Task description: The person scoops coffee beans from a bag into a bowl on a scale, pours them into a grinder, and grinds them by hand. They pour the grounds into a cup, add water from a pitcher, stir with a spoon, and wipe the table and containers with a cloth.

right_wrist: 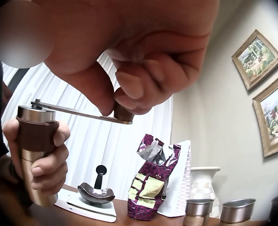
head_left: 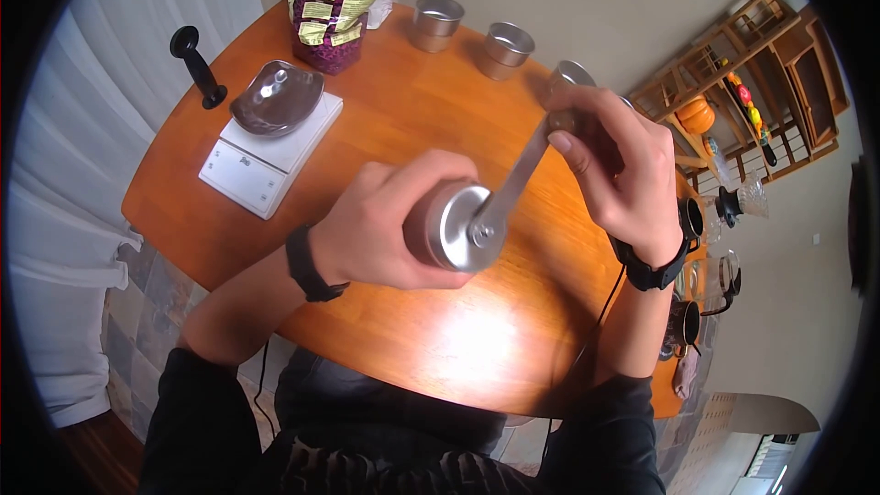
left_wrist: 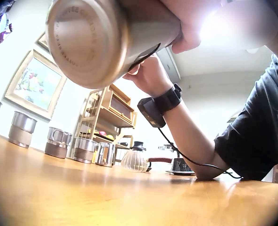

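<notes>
A metal hand coffee grinder [head_left: 456, 229] with a brown band [right_wrist: 36, 136] is held over the table. The fingers and thumb of my left hand [head_left: 380, 220] wrap round its body. From its lid a flat crank arm [head_left: 521, 170] reaches out toward my right hand [head_left: 628, 165], which pinches the knob [right_wrist: 124, 112] at the far end. Seen from below in the left wrist view, the grinder's round base [left_wrist: 80, 42] carries raised lettering. The grinder stands nearly upright in the right wrist view.
A white scale [head_left: 246, 174] bearing a dark dish [head_left: 275, 103] sits at the left, beside a black scoop-like tool [head_left: 197, 66]. Behind are a purple coffee bag [head_left: 332, 27] and several metal cups [head_left: 434, 26]. Glass brewing ware [left_wrist: 135, 159] and a wooden shelf [head_left: 733, 82] stand to the right.
</notes>
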Demonstrator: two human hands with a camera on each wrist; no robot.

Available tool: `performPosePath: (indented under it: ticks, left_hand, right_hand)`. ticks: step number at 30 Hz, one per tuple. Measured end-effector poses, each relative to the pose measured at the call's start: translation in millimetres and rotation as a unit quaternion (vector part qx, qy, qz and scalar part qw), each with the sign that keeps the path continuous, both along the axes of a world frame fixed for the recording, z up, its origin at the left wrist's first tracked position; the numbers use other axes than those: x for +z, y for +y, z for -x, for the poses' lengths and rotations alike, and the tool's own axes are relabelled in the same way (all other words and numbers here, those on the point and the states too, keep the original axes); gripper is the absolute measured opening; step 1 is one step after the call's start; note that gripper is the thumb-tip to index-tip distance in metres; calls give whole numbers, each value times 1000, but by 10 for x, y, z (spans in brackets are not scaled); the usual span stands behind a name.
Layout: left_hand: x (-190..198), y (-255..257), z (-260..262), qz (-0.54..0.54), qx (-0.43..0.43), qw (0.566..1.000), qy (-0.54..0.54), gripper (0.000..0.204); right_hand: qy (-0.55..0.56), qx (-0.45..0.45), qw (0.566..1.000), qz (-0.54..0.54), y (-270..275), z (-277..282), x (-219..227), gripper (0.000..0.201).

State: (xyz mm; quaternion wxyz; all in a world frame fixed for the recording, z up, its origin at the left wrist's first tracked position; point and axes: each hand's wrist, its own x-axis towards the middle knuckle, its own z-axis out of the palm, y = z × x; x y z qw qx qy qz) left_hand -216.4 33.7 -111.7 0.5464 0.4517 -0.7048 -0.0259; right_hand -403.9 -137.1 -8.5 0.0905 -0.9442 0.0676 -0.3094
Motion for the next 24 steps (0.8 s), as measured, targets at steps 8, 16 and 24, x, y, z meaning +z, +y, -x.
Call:
performPosePath:
  ticks: [8, 16, 24]
  left_hand:
    - [10, -24, -40, 4, 20, 999, 25, 68]
    - [77, 11, -73, -50, 40, 995, 83, 60]
    - [75, 7, -87, -46, 45, 993, 95, 58]
  right_hand:
    - [17, -11, 1000, 16, 33, 36, 37, 19]
    - [38, -13, 999, 27, 34, 83, 56, 18]
    - [48, 1, 999, 23, 54, 104, 80, 18]
